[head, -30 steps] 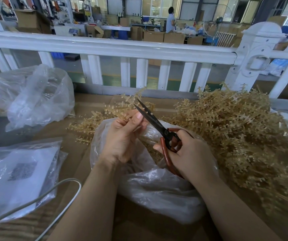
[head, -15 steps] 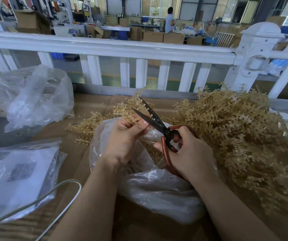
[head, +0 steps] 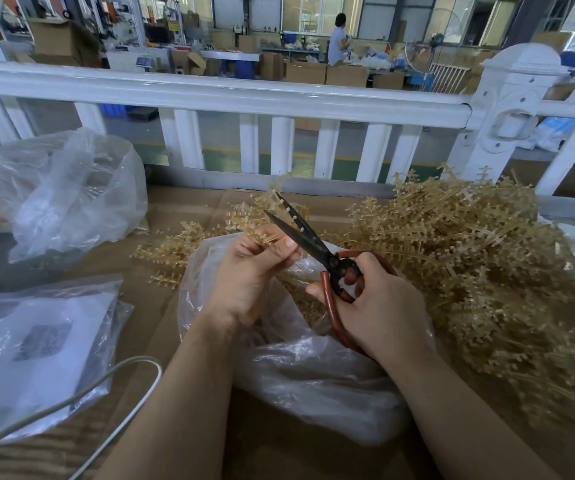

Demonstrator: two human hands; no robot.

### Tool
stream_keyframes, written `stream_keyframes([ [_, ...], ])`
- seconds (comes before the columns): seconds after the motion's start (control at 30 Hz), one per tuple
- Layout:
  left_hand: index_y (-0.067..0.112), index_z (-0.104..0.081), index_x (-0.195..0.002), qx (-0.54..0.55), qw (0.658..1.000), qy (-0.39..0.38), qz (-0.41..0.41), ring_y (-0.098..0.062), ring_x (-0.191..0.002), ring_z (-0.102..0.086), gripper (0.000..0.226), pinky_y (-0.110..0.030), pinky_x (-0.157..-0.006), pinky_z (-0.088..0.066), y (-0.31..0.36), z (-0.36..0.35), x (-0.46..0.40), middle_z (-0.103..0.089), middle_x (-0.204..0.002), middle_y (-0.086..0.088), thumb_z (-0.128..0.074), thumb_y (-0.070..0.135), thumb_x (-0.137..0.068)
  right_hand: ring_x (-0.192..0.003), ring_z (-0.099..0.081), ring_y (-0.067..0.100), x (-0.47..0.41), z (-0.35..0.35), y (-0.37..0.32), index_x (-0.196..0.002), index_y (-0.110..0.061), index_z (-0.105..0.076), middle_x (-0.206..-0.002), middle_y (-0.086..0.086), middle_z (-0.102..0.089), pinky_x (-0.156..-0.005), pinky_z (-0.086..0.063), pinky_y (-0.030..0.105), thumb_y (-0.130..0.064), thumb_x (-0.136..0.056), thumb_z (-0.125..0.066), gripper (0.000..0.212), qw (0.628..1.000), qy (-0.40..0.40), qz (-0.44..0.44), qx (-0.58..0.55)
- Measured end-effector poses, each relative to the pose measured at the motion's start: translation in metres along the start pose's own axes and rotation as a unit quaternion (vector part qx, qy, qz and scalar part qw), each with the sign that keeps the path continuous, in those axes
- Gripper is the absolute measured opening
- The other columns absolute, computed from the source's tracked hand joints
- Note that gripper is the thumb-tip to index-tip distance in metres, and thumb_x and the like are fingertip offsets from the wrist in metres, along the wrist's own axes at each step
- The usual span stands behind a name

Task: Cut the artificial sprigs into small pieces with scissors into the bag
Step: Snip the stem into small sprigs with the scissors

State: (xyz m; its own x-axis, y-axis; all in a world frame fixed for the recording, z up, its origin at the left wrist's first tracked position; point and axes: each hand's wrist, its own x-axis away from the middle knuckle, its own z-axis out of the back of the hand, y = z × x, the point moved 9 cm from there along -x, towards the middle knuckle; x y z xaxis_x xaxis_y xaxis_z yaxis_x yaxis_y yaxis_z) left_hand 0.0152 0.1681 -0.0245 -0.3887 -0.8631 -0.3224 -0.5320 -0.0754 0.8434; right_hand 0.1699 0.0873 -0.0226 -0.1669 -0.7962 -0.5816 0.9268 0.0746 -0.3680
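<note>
1. Left hand [head: 244, 271]: grip clamped on a tan sprig [head: 265, 216], thumb and fingers pinching its stem; the sprig's beaded tip stands up past the fingers.
2. Right hand [head: 379, 310]: fingers curled through the red handles of the scissors [head: 314, 244]. Dark blades parted, pointing up and left, with the sprig between them just above the left thumb.
3. Clear bag [head: 300, 372] lies on the surface directly under both hands, mouth open toward the blades; tan cut bits show inside.
4. Big heap of uncut sprigs [head: 487, 271] on the right side of the surface, touching the bag's right edge. A few loose sprigs lie left of the bag.
5. Surface [head: 182, 306] is brown cardboard.
6. Far left: a crumpled clear bag [head: 71, 192]; near left: a flat plastic packet with printed paper [head: 36, 348], a grey cable [head: 119, 372] looping beside it.
7. White railing [head: 230, 95] runs along the far edge.
</note>
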Motion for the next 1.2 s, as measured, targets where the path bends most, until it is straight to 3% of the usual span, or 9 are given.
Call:
stream_keyframes([
  [0.27, 0.017, -0.076, -0.079, 0.006, 1.000, -0.014, 0.016, -0.009, -0.073, -0.065, 0.008, -0.020, -0.075, -0.053, -0.002, -0.001, 0.000, -0.071, -0.078, 0.002, -0.073, 0.011, -0.075, -0.059, -0.054, 0.000, 0.001, 0.002, -0.001, -0.083, -0.035, -0.041, -0.065, -0.021, -0.053, -0.052, -0.037, 0.019, -0.099, -0.074, -0.027, 0.066, 1.000, 0.005, 0.006, -0.009],
  [0.47, 0.016, -0.075, -0.079, 0.008, 0.999, -0.017, 0.026, -0.011, -0.073, -0.063, 0.007, -0.021, -0.075, -0.053, -0.002, -0.004, 0.001, -0.070, -0.078, -0.001, -0.075, 0.014, -0.072, -0.057, -0.051, -0.005, 0.002, 0.002, -0.001, -0.082, -0.037, -0.039, -0.063, -0.022, -0.053, -0.049, -0.032, 0.012, -0.099, -0.073, -0.029, 0.063, 1.000, 0.007, 0.007, -0.022],
  [0.7, 0.010, -0.067, -0.085, 0.030, 0.998, -0.003, 0.053, -0.013, -0.076, -0.062, 0.007, -0.028, -0.083, -0.050, -0.009, -0.004, 0.001, -0.068, -0.080, -0.002, -0.065, 0.004, -0.082, -0.053, -0.050, -0.008, 0.002, 0.003, 0.000, -0.081, -0.037, -0.043, -0.060, -0.023, -0.052, -0.047, -0.030, 0.010, -0.098, -0.075, -0.034, 0.062, 0.999, 0.021, 0.009, -0.034],
  [0.77, 0.012, -0.060, -0.093, 0.059, 0.996, -0.002, 0.073, -0.015, -0.084, -0.063, 0.017, -0.033, -0.090, -0.046, -0.012, -0.004, 0.001, -0.067, -0.090, -0.003, -0.073, 0.009, -0.082, -0.053, -0.052, -0.006, 0.001, 0.002, 0.000, -0.081, -0.037, -0.043, -0.060, -0.021, -0.052, -0.047, -0.035, 0.012, -0.097, -0.076, -0.035, 0.061, 0.999, 0.021, 0.012, -0.041],
  [0.87, 0.018, -0.061, -0.093, 0.074, 0.995, 0.000, 0.069, -0.014, -0.092, -0.063, 0.045, -0.031, -0.088, -0.047, -0.010, 0.000, 0.001, -0.068, -0.098, 0.000, -0.091, 0.032, -0.062, -0.056, -0.055, -0.004, 0.002, 0.000, 0.002, -0.083, -0.037, -0.046, -0.063, -0.021, -0.054, -0.048, -0.042, 0.016, -0.098, -0.075, -0.036, 0.062, 0.999, 0.014, 0.010, -0.045],
  [0.97, 0.016, -0.063, -0.088, 0.049, 0.996, 0.022, 0.065, -0.014, -0.091, -0.062, 0.051, -0.034, -0.090, -0.042, -0.008, 0.002, 0.002, -0.069, -0.096, 0.000, -0.093, 0.042, -0.055, -0.059, -0.057, -0.002, 0.001, -0.002, 0.003, -0.086, -0.037, -0.050, -0.065, -0.021, -0.056, -0.051, -0.052, 0.024, -0.099, -0.073, -0.035, 0.066, 0.999, 0.000, 0.004, -0.043],
  [1.07, 0.017, -0.066, -0.082, 0.036, 0.996, 0.037, 0.066, -0.014, -0.092, -0.060, 0.031, -0.038, -0.095, -0.037, -0.007, 0.004, 0.002, -0.069, -0.095, 0.001, -0.085, 0.033, -0.064, -0.060, -0.056, -0.003, 0.001, 0.000, 0.000, -0.086, -0.037, -0.050, -0.065, -0.023, -0.053, -0.053, -0.054, 0.025, -0.098, -0.075, -0.035, 0.064, 0.999, 0.002, 0.014, -0.035],
  [1.2, 0.019, -0.070, -0.073, 0.027, 0.997, 0.051, 0.057, -0.013, -0.085, -0.059, 0.008, -0.033, -0.088, -0.042, -0.003, 0.005, 0.002, -0.070, -0.088, 0.002, -0.074, 0.014, -0.078, -0.062, -0.057, -0.004, 0.002, -0.001, -0.001, -0.087, -0.038, -0.051, -0.067, -0.025, -0.054, -0.055, -0.052, 0.021, -0.097, -0.075, -0.037, 0.062, 0.999, -0.004, 0.019, -0.035],
])
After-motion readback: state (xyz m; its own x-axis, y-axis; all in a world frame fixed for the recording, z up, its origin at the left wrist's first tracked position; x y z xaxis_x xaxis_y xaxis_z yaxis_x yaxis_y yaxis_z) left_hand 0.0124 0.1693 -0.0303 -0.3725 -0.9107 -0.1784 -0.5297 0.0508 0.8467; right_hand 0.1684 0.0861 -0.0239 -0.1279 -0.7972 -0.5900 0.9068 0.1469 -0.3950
